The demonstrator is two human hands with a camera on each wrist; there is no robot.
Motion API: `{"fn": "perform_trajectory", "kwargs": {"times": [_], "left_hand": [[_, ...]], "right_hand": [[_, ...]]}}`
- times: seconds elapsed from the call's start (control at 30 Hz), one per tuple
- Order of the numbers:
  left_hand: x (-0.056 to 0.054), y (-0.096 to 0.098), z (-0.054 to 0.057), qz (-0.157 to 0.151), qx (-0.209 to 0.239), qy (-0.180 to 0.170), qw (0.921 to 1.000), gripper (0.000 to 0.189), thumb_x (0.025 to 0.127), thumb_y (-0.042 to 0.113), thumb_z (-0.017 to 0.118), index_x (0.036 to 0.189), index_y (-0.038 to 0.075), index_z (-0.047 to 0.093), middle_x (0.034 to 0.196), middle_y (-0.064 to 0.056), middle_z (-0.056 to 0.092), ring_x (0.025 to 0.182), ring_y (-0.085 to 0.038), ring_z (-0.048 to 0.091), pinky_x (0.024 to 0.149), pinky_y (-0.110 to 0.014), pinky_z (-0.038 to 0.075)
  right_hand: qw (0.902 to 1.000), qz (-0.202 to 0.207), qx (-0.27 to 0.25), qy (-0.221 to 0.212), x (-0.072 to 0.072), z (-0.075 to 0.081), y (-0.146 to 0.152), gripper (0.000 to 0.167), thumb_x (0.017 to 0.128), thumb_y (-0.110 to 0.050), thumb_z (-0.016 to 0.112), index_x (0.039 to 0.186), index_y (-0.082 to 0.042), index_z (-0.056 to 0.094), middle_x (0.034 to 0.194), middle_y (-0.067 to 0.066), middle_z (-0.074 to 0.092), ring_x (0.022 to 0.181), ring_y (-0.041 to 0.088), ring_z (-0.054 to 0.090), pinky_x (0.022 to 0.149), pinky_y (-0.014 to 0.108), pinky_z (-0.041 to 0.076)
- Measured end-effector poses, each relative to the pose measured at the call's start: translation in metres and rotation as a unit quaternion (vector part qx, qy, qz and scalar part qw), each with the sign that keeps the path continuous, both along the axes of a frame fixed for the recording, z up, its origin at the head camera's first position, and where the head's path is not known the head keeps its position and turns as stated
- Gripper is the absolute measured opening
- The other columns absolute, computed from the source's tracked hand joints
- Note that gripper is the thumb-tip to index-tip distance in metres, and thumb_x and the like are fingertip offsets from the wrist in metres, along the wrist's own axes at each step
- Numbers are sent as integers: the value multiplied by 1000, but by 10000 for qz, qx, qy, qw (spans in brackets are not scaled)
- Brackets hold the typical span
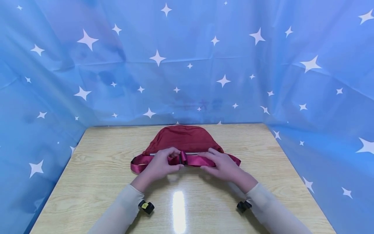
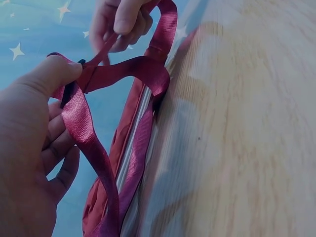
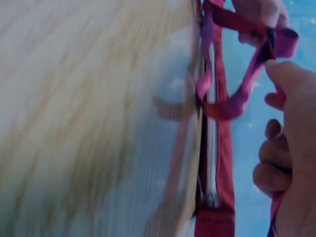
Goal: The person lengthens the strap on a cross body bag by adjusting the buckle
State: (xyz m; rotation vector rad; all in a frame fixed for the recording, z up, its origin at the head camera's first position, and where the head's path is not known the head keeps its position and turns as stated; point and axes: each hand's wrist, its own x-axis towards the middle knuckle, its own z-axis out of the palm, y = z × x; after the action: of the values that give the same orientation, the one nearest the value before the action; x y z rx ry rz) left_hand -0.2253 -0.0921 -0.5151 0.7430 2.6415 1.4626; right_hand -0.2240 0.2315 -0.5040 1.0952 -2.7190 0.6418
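Note:
A dark red waist bag (image 1: pixel 187 138) lies on the table with its zipped side toward me. Its shiny magenta strap (image 1: pixel 199 160) runs in loops along the front. My left hand (image 1: pixel 160 164) pinches the strap at a dark slider buckle (image 2: pixel 69 91), thumb on top. On the other side of the buckle, my right hand (image 1: pixel 223 165) pinches the strap between thumb and fingers. A slack loop of strap hangs between the hands and the bag in both wrist views. The silver zipper (image 3: pixel 211 163) shows along the bag's edge.
The pale wood table (image 1: pixel 96 182) reflects a bright streak of light near me. A blue curtain (image 1: pixel 187 39) with white stars closes off the back and both sides. Each wrist wears a small black camera strapped over a light sleeve (image 1: pixel 122 201).

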Motion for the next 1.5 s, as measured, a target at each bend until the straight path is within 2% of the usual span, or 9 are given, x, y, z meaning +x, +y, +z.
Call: {"fn": "perform_trajectory", "kwargs": {"times": [0.17,0.5,0.67,0.8,0.93,1.07,1.17,1.4,1.5], "left_hand": [[-1,-4,1,1,33,-5,10000,41,92,27,93,127,24,73,113,12,71,109,-12,65,99,-42,58],[-1,-8,3,-23,71,-61,10000,38,93,28,93,126,27,75,114,15,73,112,-13,65,102,-44,57],[1,-6,4,-139,88,41,9999,38,93,26,93,127,27,75,115,16,73,111,-12,66,101,-44,57],[1,-3,4,-216,89,167,9996,40,93,27,93,128,28,75,116,16,73,111,-11,66,101,-43,57],[2,2,3,-347,75,196,9992,40,94,30,92,130,29,75,117,15,73,109,-10,67,99,-42,57],[4,5,4,-460,31,210,9987,42,95,30,91,134,29,74,122,14,73,108,-8,69,98,-40,59],[4,7,4,-498,-1,234,9985,43,96,28,91,135,28,73,125,14,73,108,-7,69,97,-38,59],[3,3,3,-539,-86,-13,9985,43,98,33,89,136,30,68,121,17,71,111,-7,67,101,-38,57],[3,-4,3,-551,-56,-202,9983,32,102,33,84,131,31,69,116,16,71,109,-8,67,101,-39,56]], "right_hand": [[9999,46,51,78,-3,0,16,47,100,-36,85,144,-24,71,101,-10,51,70,4,43,63,27,42],[9998,-115,134,47,-7,-4,36,49,97,-32,85,143,-21,71,117,-6,67,87,13,61,75,37,53],[9981,-66,286,-547,-4,-2,24,61,100,-45,83,152,-17,63,110,-8,67,86,10,61,75,35,55],[9936,19,241,-1101,-1,4,3,70,102,-53,78,158,-16,57,131,-3,70,111,15,68,95,41,59],[9891,107,-136,-1462,-1,9,-19,63,103,-46,80,156,-20,58,148,-5,65,133,16,64,110,46,55],[9821,258,-707,-1729,-1,13,-38,54,103,-39,82,151,-26,59,140,-11,66,116,9,66,98,38,59],[9787,396,-1056,-1713,1,13,-47,51,104,-36,81,148,-22,60,136,-6,68,108,12,67,90,35,60],[9772,432,-1513,-1422,6,11,-48,48,100,-24,86,144,-19,66,133,-3,69,105,15,68,81,32,61],[9748,597,-1691,-1327,6,12,-43,48,100,-20,86,144,-19,66,130,-3,69,103,16,67,81,33,61]]}}
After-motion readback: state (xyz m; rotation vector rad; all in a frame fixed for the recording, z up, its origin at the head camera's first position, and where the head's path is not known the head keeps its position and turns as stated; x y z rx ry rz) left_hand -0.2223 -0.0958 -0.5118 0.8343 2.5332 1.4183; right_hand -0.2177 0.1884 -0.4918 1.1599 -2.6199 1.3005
